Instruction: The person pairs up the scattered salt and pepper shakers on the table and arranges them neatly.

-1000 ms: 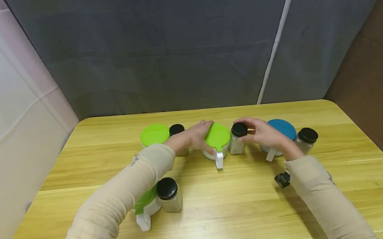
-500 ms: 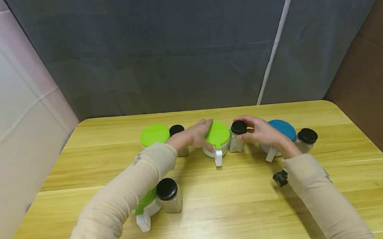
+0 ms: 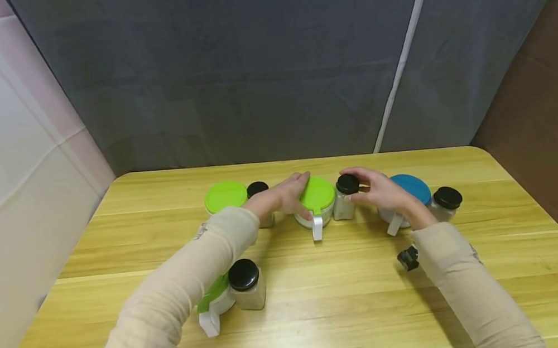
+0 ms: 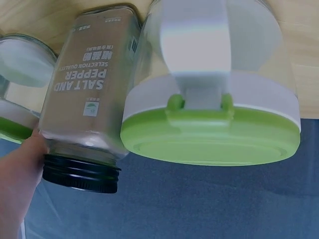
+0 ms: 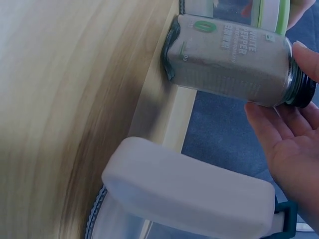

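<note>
In the head view my left hand (image 3: 288,195) grips the middle green-lidded jar (image 3: 318,192) from its left side, thumb in front and fingers behind. This jar has a white handle facing me. Right beside it stands a white pepper jar (image 3: 344,207), held near its black cap by the thumb and fingers of my right hand (image 3: 381,191). The right wrist view shows the pepper jar (image 5: 229,59) against the green-lidded jar (image 5: 271,12). In the left wrist view a salt and pepper jar (image 4: 89,84) stands between the gripped jar (image 4: 22,74) and another green-lidded jar (image 4: 209,134).
At the back left stands a green-lidded jar (image 3: 225,196). A blue-lidded jar (image 3: 414,189) and a black-capped jar (image 3: 447,201) stand on the right. Nearer me, another black-capped jar (image 3: 246,286) adjoins a green-lidded jar (image 3: 215,298) partly hidden by my left sleeve.
The middle green-lidded jar and the white pepper jar have shifted slightly toward the back of the table, both hands still on them. The other jars stand where they were.
</note>
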